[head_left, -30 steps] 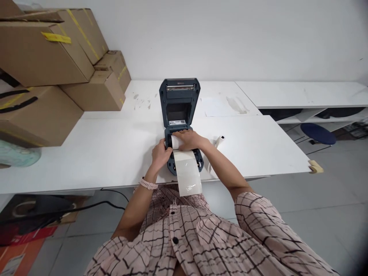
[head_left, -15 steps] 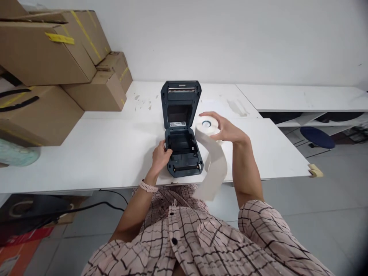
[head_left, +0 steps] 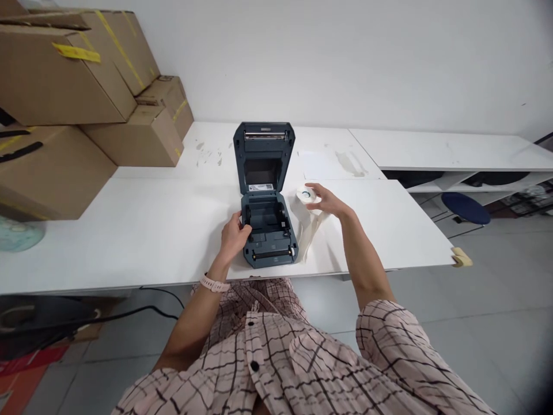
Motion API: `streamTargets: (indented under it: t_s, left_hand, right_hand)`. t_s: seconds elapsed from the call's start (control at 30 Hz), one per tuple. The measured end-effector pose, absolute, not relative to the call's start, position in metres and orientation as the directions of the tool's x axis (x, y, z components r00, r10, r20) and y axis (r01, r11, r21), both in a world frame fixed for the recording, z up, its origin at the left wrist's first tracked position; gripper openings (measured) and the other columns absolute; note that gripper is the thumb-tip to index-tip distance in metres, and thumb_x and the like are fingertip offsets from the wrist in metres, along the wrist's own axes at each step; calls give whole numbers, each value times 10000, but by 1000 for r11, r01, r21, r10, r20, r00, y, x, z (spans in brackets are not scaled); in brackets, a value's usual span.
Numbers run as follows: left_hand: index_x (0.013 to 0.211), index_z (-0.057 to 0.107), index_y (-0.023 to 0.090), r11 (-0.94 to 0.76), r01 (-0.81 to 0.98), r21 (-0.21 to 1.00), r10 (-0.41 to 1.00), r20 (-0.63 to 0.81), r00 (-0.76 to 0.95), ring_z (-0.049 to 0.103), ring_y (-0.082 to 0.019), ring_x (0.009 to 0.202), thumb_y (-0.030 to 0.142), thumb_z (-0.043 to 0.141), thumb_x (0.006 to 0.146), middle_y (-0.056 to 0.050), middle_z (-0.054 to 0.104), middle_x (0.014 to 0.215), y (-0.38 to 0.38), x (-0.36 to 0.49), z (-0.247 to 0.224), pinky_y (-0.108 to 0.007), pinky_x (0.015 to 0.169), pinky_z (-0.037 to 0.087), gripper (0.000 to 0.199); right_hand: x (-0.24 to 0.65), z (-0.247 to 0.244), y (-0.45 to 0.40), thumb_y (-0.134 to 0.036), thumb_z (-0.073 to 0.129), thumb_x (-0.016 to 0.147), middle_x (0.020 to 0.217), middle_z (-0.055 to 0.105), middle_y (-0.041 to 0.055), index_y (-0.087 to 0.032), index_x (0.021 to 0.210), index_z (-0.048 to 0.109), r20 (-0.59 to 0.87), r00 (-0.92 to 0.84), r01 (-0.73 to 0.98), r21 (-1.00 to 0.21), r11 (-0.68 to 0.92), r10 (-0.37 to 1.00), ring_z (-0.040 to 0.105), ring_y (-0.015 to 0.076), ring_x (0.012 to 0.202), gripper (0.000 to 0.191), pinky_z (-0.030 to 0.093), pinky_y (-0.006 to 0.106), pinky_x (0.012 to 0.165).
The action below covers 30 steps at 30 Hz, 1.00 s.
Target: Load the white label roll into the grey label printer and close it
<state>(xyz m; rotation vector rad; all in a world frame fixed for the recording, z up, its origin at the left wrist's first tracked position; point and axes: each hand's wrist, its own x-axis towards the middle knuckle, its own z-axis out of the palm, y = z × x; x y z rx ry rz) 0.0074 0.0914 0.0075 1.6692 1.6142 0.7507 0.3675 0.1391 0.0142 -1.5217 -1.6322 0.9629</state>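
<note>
A dark label printer (head_left: 270, 239) stands on the white table (head_left: 164, 230) with its lid (head_left: 264, 150) raised and its inner bay bare. My left hand (head_left: 234, 235) grips the printer's left edge, thumb over the rim. To the right of the printer, my right hand (head_left: 325, 199) is closed round a white paper roll (head_left: 306, 195), fingers at its rim. A loose strip of paper (head_left: 307, 233) hangs from the roll down to the table beside the printer.
Cardboard boxes (head_left: 142, 135) are stacked at the left, near a greenish wrapped thing (head_left: 19, 235). A paper sheet (head_left: 314, 164) lies behind the roll. On the right are a shelf unit (head_left: 458, 151), a blue stool (head_left: 465, 208) and a padded table corner (head_left: 461, 257).
My right hand has lowered the roll towards the table. The strip, which hung past the front edge, now lies bunched beside the printer. My left hand keeps its hold on the printer.
</note>
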Motion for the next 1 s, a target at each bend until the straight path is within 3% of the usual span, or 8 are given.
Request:
streamTargets:
  t_s: [0.13,0.23,0.33,0.43,0.57,0.7,0.83,1.0]
  left_hand:
    - [1445,613,82,14,587,810,997,-56,54,602,-218,752,205,556,829,-40,643,816,90,8,7,-326,700,440,630]
    - [1450,609,86,17,564,825,997,-59,56,614,-221,758,205,559,825,-50,663,834,90,8,6,-332,723,464,639]
    - [1454,603,105,13,520,854,996,-57,69,642,-229,791,206,568,820,-69,702,890,89,7,5,-334,743,485,643]
    - [1455,599,114,10,507,862,996,-52,69,647,-230,795,218,567,829,-78,712,916,89,7,5,-330,717,478,635]
    - [1438,609,108,14,526,850,997,-53,60,627,-220,762,207,569,822,-59,684,863,89,7,4,-326,700,466,624]
    - [1433,613,113,2,531,847,997,-41,63,597,-209,725,205,568,829,-35,641,809,90,7,2,-324,685,458,613]
    - [1424,621,117,12,539,842,998,-43,45,586,-216,734,207,574,823,-28,620,806,90,7,2,-330,688,447,610]
    - [1416,626,125,23,511,859,997,-57,50,567,-208,716,205,562,826,-24,610,807,89,9,2,-321,675,417,598]
  right_hand:
    - [409,18,96,-352,840,760,1634,563,76,-370,1549,511,25,-120,316,-947,62,992,424,321,1586,855,376,591,1270]
    - [428,3,69,-354,844,762,1642,558,44,-400,1551,513,42,-44,216,-975,50,998,424,289,1593,857,286,577,1332]
    - [422,-19,60,-386,909,696,1534,658,71,-355,1421,642,-53,-5,205,-978,-51,999,583,314,1450,774,445,565,1230]
    - [404,-31,64,-494,915,693,1192,801,94,-274,1151,758,-59,-18,179,-982,-55,998,737,305,1114,532,592,519,1004]
    - [381,-10,68,-772,771,742,938,751,28,-331,1169,715,140,15,48,-989,139,990,732,265,957,617,597,463,918]
    - [344,46,67,-681,724,889,855,711,3,-335,1293,690,443,-235,-104,-896,431,865,692,213,798,534,586,414,849]
    - [282,82,80,-528,641,1017,1121,769,82,-228,1435,635,268,-623,215,-844,491,735,716,235,932,514,565,376,820]
    - [217,54,105,-307,561,1050,1392,726,135,-210,1461,615,110,-565,695,-471,544,818,686,333,1236,426,512,472,1035]
